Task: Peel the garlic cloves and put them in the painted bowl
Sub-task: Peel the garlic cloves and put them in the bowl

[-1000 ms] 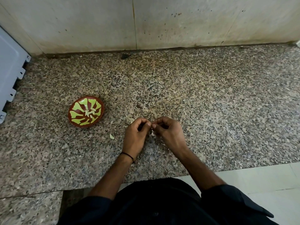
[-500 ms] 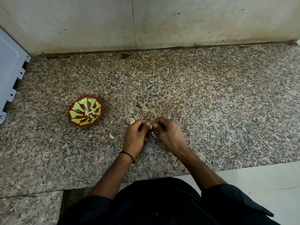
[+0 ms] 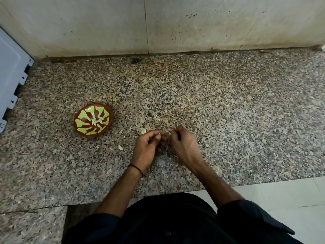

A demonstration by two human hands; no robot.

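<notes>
On the speckled granite counter (image 3: 228,120), the curled left hand (image 3: 147,147) and right hand (image 3: 182,145) pinch a hidden garlic clove, probably light, firm and slippery, best held by its ends.

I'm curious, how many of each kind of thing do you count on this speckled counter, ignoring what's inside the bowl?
Painted bowl: 1
Pale garlic scraps lying loose: 2
Hands, left hand and right hand, pinching a garlic clove hidden between them: 2
Total: 5
</notes>
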